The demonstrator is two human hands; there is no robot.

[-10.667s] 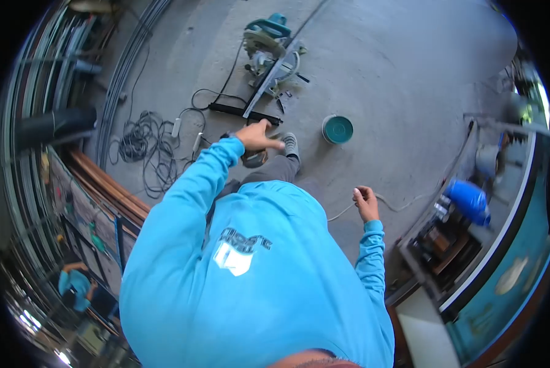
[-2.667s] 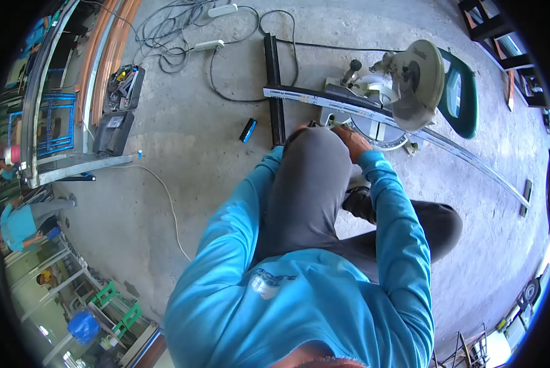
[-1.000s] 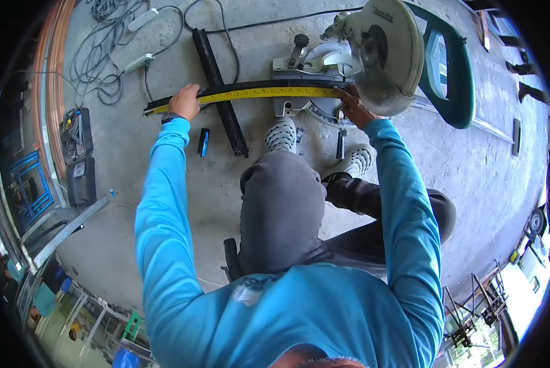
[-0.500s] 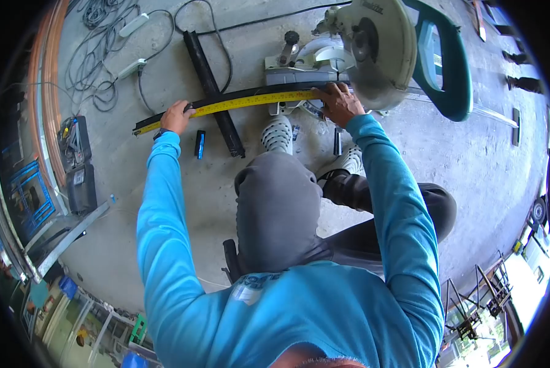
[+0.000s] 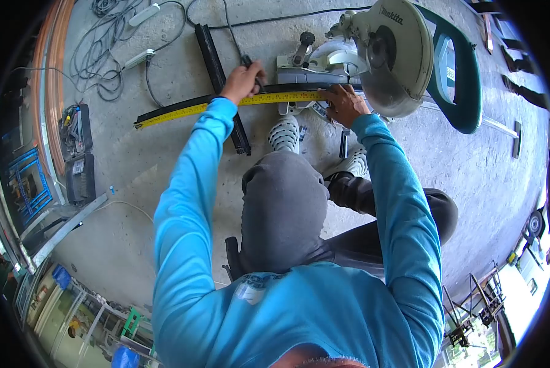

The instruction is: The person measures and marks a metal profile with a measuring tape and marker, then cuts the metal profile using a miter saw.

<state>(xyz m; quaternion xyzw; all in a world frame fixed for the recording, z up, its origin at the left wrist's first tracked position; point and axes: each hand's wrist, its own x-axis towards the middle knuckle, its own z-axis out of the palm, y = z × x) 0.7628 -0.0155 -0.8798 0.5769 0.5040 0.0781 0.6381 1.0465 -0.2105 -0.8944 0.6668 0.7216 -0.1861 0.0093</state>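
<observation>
My left hand (image 5: 243, 81) is closed around a slim dark tool (image 5: 246, 61), blurred and partly hidden by the fingers; I cannot tell its kind. That hand is just above a yellow tape measure (image 5: 183, 112), whose blade lies extended along a long black bar (image 5: 172, 106). My right hand (image 5: 343, 103) grips the tape and bar together at their right end, beside the base of a miter saw (image 5: 321, 75). A second black bar (image 5: 211, 58) lies crosswise beneath the first. The saw's head (image 5: 394, 55) and green handle (image 5: 462, 80) stand right of my right hand.
Coiled cords (image 5: 103, 49) and white power strips (image 5: 138, 59) lie on the concrete floor at the upper left. An open toolbox (image 5: 75, 147) sits at the left beside brown lengths of stock (image 5: 51, 92). A small black piece (image 5: 343, 143) lies near my right foot.
My left hand has let go of the left part of the tape and bar, moved right and now holds the slim dark tool. My right hand keeps its grip. The view has shifted slightly.
</observation>
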